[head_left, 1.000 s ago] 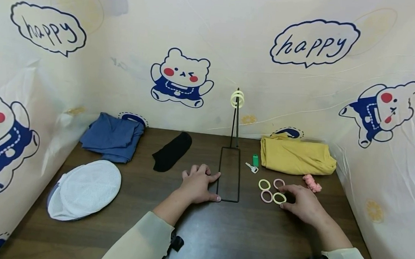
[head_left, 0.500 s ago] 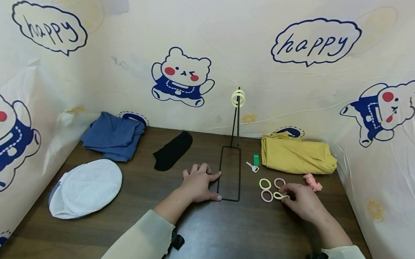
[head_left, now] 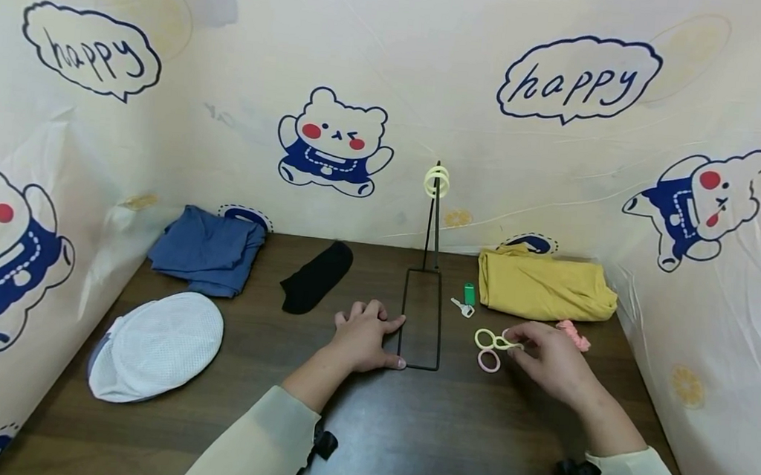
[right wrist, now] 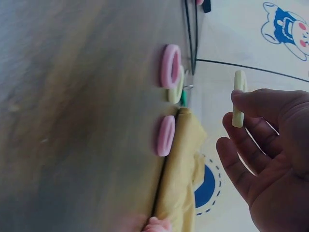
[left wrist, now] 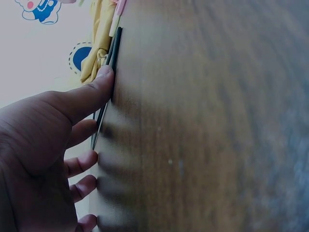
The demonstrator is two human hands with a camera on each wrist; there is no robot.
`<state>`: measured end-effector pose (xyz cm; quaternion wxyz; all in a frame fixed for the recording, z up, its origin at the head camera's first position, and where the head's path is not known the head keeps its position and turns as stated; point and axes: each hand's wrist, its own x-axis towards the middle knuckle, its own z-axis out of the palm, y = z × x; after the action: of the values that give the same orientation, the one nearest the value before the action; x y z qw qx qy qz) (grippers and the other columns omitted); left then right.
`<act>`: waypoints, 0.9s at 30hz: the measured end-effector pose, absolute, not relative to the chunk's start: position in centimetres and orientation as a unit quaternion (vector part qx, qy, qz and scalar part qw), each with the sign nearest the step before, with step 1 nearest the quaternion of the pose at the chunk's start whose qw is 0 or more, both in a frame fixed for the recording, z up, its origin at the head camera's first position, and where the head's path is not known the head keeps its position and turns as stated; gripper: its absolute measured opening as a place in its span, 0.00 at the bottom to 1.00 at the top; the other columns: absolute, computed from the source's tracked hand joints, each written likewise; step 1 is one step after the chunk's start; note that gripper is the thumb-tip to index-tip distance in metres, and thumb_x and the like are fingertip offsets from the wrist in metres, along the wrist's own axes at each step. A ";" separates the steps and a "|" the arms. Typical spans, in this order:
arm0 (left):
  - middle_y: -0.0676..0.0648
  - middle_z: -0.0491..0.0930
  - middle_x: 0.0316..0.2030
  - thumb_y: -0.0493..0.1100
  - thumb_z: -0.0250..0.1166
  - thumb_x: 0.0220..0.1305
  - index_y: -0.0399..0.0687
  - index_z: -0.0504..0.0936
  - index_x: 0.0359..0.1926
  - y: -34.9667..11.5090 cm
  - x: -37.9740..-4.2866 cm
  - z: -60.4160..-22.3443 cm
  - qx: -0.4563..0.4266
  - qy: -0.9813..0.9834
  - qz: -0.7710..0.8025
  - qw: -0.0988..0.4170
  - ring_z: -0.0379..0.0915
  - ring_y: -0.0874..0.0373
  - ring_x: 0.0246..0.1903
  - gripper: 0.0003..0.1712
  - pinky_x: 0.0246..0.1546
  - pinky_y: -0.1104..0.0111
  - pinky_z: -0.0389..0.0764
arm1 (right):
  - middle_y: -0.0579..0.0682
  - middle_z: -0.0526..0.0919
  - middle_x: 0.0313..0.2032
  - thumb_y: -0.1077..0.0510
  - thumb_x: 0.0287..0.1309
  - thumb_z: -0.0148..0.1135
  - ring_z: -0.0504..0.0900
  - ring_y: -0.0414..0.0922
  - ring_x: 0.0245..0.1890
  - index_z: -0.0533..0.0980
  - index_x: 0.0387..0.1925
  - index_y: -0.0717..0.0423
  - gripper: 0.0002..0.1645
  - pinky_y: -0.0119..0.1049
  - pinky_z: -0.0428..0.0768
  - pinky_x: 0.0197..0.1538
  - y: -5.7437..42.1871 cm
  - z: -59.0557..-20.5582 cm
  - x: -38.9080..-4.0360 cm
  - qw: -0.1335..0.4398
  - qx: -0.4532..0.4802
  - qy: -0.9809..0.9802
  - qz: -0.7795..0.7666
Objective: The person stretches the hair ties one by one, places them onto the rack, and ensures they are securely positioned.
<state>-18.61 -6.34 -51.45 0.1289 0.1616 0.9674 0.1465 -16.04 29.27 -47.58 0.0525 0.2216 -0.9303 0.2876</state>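
Yellow ring (right wrist: pixel 237 120): pinched in your right grip (head_left: pixel 553 359), pink ring (right wrist: pixel 161 139) nearby
Black stand (head_left: pixel 439 320): touched by your left grip (head_left: pixel 361 337), spread loosely

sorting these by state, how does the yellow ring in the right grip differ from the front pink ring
The yellow ring is pale yellow; the front pink ring is pink. The yellow ring is pinched in the right grip, above the table; the front pink ring lies flat on it, untouched. Both are plain rings.
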 end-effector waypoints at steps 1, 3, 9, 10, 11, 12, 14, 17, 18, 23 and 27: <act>0.51 0.66 0.60 0.75 0.73 0.53 0.75 0.64 0.77 -6.3 -18.6 -51.5 0.162 0.968 0.145 0.128 0.57 0.46 0.58 0.52 0.55 0.43 0.56 | 0.46 0.88 0.41 0.70 0.55 0.75 0.86 0.45 0.41 0.85 0.43 0.55 0.14 0.50 0.84 0.46 29.1 -47.4 -16.1 0.052 0.220 -0.930 0.289; 0.51 0.65 0.60 0.75 0.73 0.53 0.75 0.64 0.77 -6.3 -18.6 -51.5 0.161 0.968 0.144 0.129 0.57 0.47 0.58 0.52 0.55 0.43 0.56 | 0.46 0.88 0.40 0.70 0.55 0.74 0.86 0.46 0.41 0.85 0.43 0.55 0.14 0.51 0.85 0.46 28.9 -47.1 -16.2 0.058 0.220 -0.928 0.294; 0.51 0.66 0.60 0.74 0.73 0.53 0.74 0.65 0.77 -6.3 -18.5 -51.4 0.161 0.967 0.150 0.130 0.57 0.47 0.58 0.52 0.57 0.42 0.56 | 0.45 0.87 0.40 0.70 0.55 0.75 0.86 0.44 0.39 0.85 0.42 0.54 0.15 0.50 0.85 0.43 28.2 -46.1 -16.3 0.102 0.242 -0.917 0.300; 0.51 0.66 0.60 0.74 0.73 0.53 0.74 0.65 0.77 -6.3 -18.5 -51.4 0.161 0.967 0.150 0.130 0.57 0.46 0.58 0.52 0.57 0.42 0.55 | 0.44 0.87 0.40 0.70 0.55 0.75 0.85 0.43 0.39 0.85 0.42 0.53 0.15 0.49 0.85 0.43 28.0 -45.9 -16.3 0.109 0.248 -0.915 0.298; 0.51 0.66 0.60 0.74 0.73 0.53 0.74 0.65 0.77 -6.3 -18.5 -51.4 0.160 0.967 0.150 0.129 0.57 0.46 0.58 0.52 0.57 0.42 0.55 | 0.43 0.87 0.40 0.70 0.55 0.75 0.85 0.42 0.39 0.85 0.42 0.53 0.15 0.49 0.85 0.42 27.8 -45.6 -16.3 0.116 0.253 -0.913 0.297; 0.51 0.66 0.60 0.74 0.73 0.53 0.74 0.65 0.77 -6.3 -18.5 -51.4 0.160 0.967 0.150 0.129 0.57 0.46 0.58 0.52 0.57 0.41 0.55 | 0.43 0.87 0.40 0.69 0.55 0.75 0.85 0.41 0.39 0.85 0.43 0.52 0.15 0.49 0.85 0.42 27.6 -45.3 -16.3 0.122 0.258 -0.912 0.295; 0.51 0.66 0.60 0.73 0.74 0.53 0.73 0.65 0.77 -6.3 -18.5 -51.4 0.160 0.967 0.152 0.127 0.57 0.46 0.58 0.52 0.57 0.41 0.55 | 0.42 0.87 0.40 0.69 0.55 0.75 0.85 0.41 0.39 0.86 0.43 0.51 0.15 0.48 0.85 0.41 27.1 -44.7 -16.3 0.135 0.269 -0.908 0.291; 0.51 0.66 0.59 0.73 0.74 0.53 0.73 0.66 0.77 -6.3 -18.6 -51.4 0.161 0.967 0.153 0.126 0.57 0.46 0.58 0.52 0.57 0.41 0.55 | 0.43 0.87 0.40 0.69 0.54 0.77 0.86 0.40 0.38 0.86 0.42 0.52 0.15 0.46 0.85 0.40 26.3 -43.6 -16.3 0.159 0.289 -0.899 0.289; 0.51 0.66 0.59 0.73 0.74 0.53 0.73 0.66 0.77 -6.3 -18.6 -51.4 0.161 0.967 0.154 0.126 0.57 0.46 0.58 0.52 0.57 0.41 0.55 | 0.43 0.87 0.41 0.69 0.53 0.77 0.86 0.40 0.38 0.86 0.42 0.52 0.16 0.45 0.86 0.40 26.0 -43.2 -16.3 0.167 0.294 -0.896 0.289; 0.51 0.66 0.59 0.73 0.74 0.53 0.74 0.65 0.77 -6.3 -18.5 -51.4 0.160 0.967 0.152 0.129 0.57 0.47 0.57 0.52 0.57 0.41 0.55 | 0.43 0.87 0.42 0.68 0.52 0.78 0.86 0.40 0.39 0.86 0.44 0.53 0.17 0.30 0.83 0.44 24.5 -41.3 -15.8 0.197 0.330 -0.870 0.309; 0.51 0.66 0.59 0.73 0.74 0.53 0.74 0.65 0.77 -6.3 -18.5 -51.4 0.160 0.968 0.148 0.127 0.57 0.48 0.56 0.52 0.56 0.43 0.56 | 0.45 0.88 0.43 0.50 0.66 0.72 0.86 0.41 0.41 0.86 0.44 0.53 0.13 0.25 0.80 0.46 23.4 -40.1 -15.6 0.223 0.362 -0.847 0.320</act>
<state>-18.46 -6.30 -51.41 0.1267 0.1597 0.9677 0.1484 -15.65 23.45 -40.09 0.2232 0.3617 -0.8467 0.3201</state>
